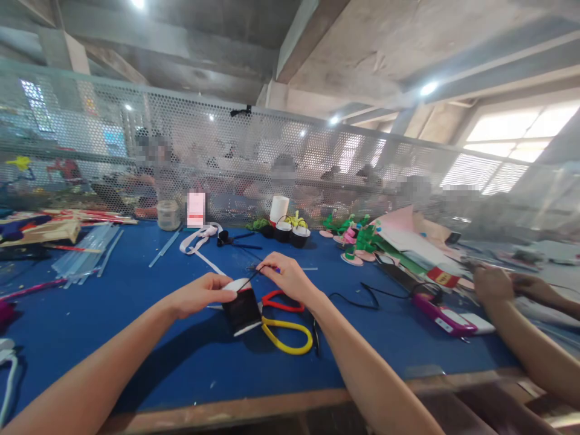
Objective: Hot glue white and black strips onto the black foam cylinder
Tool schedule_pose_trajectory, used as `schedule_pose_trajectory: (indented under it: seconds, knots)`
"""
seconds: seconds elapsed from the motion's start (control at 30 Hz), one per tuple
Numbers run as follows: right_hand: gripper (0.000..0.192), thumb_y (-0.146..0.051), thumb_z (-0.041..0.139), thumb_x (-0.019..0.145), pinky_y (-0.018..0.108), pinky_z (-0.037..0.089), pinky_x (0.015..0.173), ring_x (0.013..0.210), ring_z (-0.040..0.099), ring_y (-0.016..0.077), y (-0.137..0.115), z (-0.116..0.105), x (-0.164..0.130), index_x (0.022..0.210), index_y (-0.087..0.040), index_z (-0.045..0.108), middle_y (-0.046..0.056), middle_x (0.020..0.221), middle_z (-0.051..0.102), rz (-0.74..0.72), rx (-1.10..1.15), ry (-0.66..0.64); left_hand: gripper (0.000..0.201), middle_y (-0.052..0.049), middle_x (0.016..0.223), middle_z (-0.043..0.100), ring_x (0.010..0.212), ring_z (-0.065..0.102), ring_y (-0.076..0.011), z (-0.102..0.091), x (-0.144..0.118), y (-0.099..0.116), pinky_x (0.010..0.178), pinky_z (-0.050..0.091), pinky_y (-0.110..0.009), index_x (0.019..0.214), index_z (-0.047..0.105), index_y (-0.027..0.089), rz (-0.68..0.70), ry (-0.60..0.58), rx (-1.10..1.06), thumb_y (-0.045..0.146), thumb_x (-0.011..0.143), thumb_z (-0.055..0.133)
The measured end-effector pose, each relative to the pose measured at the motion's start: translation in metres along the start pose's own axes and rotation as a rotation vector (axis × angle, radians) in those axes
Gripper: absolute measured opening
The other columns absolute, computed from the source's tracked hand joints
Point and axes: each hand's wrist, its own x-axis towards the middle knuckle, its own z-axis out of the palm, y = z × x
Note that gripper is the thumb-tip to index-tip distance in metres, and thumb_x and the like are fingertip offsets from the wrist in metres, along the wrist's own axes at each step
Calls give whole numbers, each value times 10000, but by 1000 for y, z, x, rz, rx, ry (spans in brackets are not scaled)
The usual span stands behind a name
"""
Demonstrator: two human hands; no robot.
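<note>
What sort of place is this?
Probably a handicraft workshop: the blue worktable bears scissors with red and yellow handles, a pile of translucent sticks and a cluster of small green pieces on round bases.

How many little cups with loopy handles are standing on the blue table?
2. One round black-and-white cup with a looped handle stands near the white cylinder; the second cup is just right of it. More could be hidden behind.
</note>
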Motion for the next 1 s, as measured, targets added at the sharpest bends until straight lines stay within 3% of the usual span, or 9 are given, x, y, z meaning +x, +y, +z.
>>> schedule_pose_trajectory:
  seconds: [0.23,0.43,0.6,0.7,0.77,0.87,1.0]
  knots:
    - [229,-189,434,811,265,406,707,802,568,175,-10,7,36,875,-161,652,89,850,622,121,-392,-81,239,23,588,598,566,468,-93,3,-6,0,610,357,-207,680,656,120,-69,-173,-76,334,576,681]
    - [216,-198,444,800,241,408,701,807,599,173,5,24,72,845,-173,654,65,853,669,191,-337,-150,315,37,553,574,523,439,-81,6,-13,2,567,386,-192,642,660,130,-189,-475,-97,398,496,738]
    - [240,-138,430,779,251,416,750,848,595,167,10,35,97,894,-162,640,62,905,663,213,-322,-102,349,15,622,581,610,480,-117,8,-16,4,655,411,-213,639,659,120,-214,-684,-99,424,486,738]
    - [355,-74,400,767,235,372,858,1029,515,138,4,40,109,1074,-152,561,63,1120,579,122,-285,-71,361,11,627,575,612,477,-121,9,-15,3,658,412,-221,626,652,122,-200,-684,-91,445,486,730]
    - [423,-24,413,728,221,372,862,1036,511,126,-2,43,114,1101,-171,547,43,1137,570,33,-216,-215,363,16,624,577,588,470,-113,9,-13,2,630,407,-217,616,645,125,-198,-632,-86,450,479,730]
    - [416,-34,401,737,218,432,749,819,606,117,-7,41,113,1089,-190,558,20,932,659,45,-129,-436,360,31,592,565,540,436,-86,9,-11,-1,576,380,-200,597,635,130,-171,-518,-78,454,473,732]
    - [286,-156,416,791,203,422,691,737,612,118,-1,19,92,1019,-169,588,34,847,669,224,-303,-245,342,50,513,512,512,386,-69,8,-9,-3,544,339,-192,543,604,128,-106,-355,-97,435,469,738]
